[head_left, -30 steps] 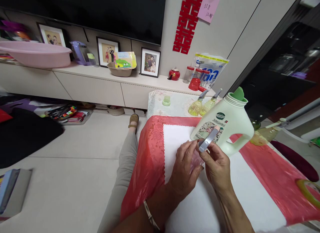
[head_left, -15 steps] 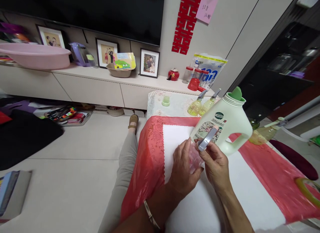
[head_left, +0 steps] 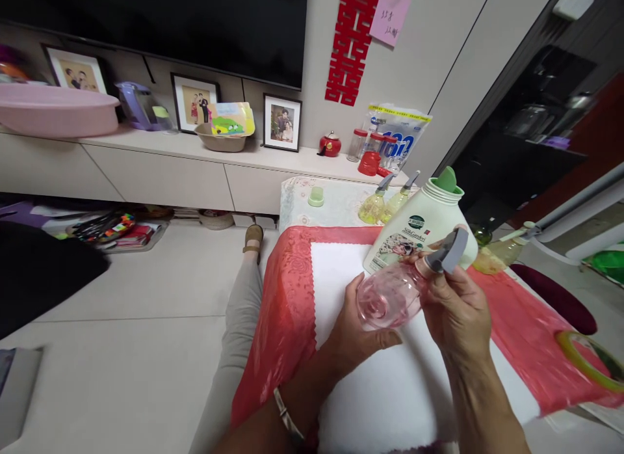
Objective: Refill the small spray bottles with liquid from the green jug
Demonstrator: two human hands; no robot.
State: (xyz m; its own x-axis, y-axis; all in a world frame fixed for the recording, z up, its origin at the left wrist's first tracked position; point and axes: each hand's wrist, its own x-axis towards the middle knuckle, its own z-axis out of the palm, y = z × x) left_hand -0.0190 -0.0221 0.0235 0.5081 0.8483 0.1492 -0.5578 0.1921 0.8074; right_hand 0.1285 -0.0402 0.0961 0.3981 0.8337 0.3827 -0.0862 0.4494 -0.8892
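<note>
A clear pink spray bottle (head_left: pixel 390 298) with a grey trigger head (head_left: pixel 448 249) is tilted on its side above the white cloth (head_left: pixel 385 395). My left hand (head_left: pixel 353 330) is closed round the bottle's base end, thumb below it. My right hand (head_left: pixel 458 304) has its fingers closed at the neck and grey head; some fingertips are hidden behind. Just beyond the bottle stands a large pale-green jug (head_left: pixel 412 220) with a flower label and a handle, a green piece (head_left: pixel 446 179) in its mouth. The pink bottle covers part of the jug.
Two yellowish spray bottles (head_left: pixel 374 205) and a green cap (head_left: pixel 316 196) stand at the table's back. Another yellowish spray bottle (head_left: pixel 504 251) is on the right. A tape roll (head_left: pixel 572 356) lies on the red tablecloth (head_left: pixel 287 298). Beyond, a cabinet top (head_left: pixel 160 136) holds framed photos and jars.
The pink bottle has turned from facing away to lying sideways, its trigger head swung right. My right hand has moved right along with it. The view has shifted slightly.
</note>
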